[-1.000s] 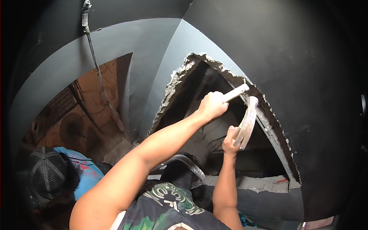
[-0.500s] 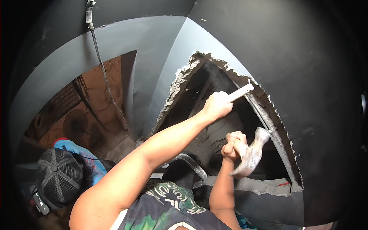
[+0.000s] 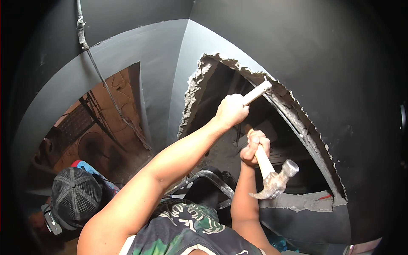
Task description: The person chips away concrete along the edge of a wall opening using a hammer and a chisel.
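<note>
My left hand [image 3: 231,108] is closed around a pale, bar-like tool [image 3: 258,91], whose top end, with a thin metal piece sticking up, meets the upper right edge of a jagged triangular cutout [image 3: 197,78] in a dark panel. Lower and to the right, my right hand [image 3: 255,146] grips the wooden handle of a claw hammer [image 3: 280,178]. The hammer's worn metal head hangs below that hand, apart from the bar, its claw pointing left. Beneath both arms, part of a dusty curved metal rail [image 3: 212,178] shows.
A co-worker in a black mesh cap [image 3: 76,195] is close at lower left. A cable [image 3: 97,70] hangs past a second opening on the left, with brown surfaces [image 3: 110,93] behind it. Dark curved panel [image 3: 340,85] surrounds the openings. A broken grey ledge [image 3: 304,202] borders the cutout's bottom.
The hammer head has swung down, away from the bar's top, and my right hand has turned over. My left hand still holds the bar at the edge. The co-worker's head has shifted right.
</note>
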`<state>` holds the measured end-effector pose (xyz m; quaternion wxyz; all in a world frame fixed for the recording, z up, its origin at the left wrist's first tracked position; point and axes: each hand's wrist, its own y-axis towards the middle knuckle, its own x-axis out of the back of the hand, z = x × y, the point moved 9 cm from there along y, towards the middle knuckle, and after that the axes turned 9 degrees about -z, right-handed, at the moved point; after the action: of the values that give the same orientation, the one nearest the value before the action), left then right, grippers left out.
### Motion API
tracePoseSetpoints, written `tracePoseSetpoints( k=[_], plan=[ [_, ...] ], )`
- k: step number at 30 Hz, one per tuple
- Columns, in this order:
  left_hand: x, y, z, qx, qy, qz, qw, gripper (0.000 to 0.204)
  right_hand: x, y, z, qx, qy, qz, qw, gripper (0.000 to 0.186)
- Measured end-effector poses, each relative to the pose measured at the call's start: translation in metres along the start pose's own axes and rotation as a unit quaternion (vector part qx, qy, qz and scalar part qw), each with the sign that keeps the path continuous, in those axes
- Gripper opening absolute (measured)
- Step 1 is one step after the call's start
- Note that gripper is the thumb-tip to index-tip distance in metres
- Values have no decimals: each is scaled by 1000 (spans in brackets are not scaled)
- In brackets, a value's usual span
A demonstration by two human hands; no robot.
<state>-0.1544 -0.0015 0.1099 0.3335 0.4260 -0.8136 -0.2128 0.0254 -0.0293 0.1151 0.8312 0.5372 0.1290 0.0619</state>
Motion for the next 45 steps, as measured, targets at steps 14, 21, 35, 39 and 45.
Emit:
tracePoseSetpoints(
  k=[14, 21, 35, 39, 45],
  plan=[
    [13, 1, -15, 115, 21, 47, 992, 29, 4, 15, 9, -38, 46, -52, 997, 17],
    [15, 2, -5, 96, 70, 65, 991, 28, 34, -50, -78, -211, -184, -53, 959, 16],
    [18, -6, -29, -16, -111, 75, 991, 28, 51, -87, -29, -349, 16, -90, 932, 13],
    [19, 0, -25, -43, -21, 54, 997, 30, 43, -23, 18, -70, 169, -135, 974, 17],
    [19, 2, -39, -57, 2, 71, 996, 27, 6, -13, -39, -56, -78, -101, 990, 22]
  ],
)
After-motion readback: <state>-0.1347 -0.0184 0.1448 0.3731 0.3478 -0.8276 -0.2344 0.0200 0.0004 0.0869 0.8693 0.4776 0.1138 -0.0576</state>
